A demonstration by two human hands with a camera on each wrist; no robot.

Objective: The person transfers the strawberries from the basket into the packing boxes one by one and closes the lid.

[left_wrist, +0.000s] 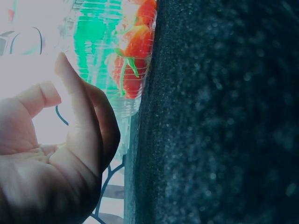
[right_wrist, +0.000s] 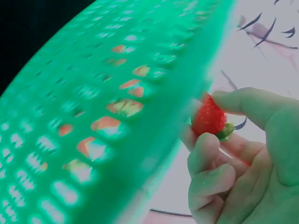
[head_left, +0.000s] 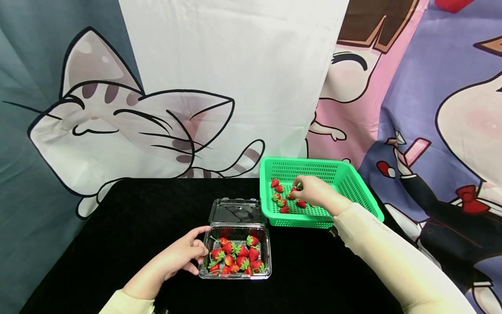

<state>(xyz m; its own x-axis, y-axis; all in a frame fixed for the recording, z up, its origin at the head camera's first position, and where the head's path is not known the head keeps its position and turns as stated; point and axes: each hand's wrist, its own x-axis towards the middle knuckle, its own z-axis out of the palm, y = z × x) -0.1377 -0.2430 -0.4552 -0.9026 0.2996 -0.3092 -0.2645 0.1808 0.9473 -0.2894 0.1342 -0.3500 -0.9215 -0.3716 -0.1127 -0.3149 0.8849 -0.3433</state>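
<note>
My right hand point(head_left: 315, 190) reaches into the green basket point(head_left: 270, 162) and pinches a strawberry point(right_wrist: 210, 117) between thumb and fingers; the right wrist view shows its green cap. Other strawberries point(head_left: 284, 209) lie on the basket floor around that hand. At the left side of a clear plastic box point(head_left: 268, 255), my left hand point(head_left: 178, 255) rests its bent fingers against the wall. Several red strawberries point(head_left: 242, 251) with green caps fill much of the box. In the left wrist view, berries point(left_wrist: 135, 42) show through the clear wall beyond the hand.
The clear lid point(head_left: 236, 212) is folded back behind the box, beside the basket's left wall. Black cloth point(head_left: 157, 205) covers the table. A curtain printed with a cartoon cat point(head_left: 129, 126) hangs behind, close to the basket's far side.
</note>
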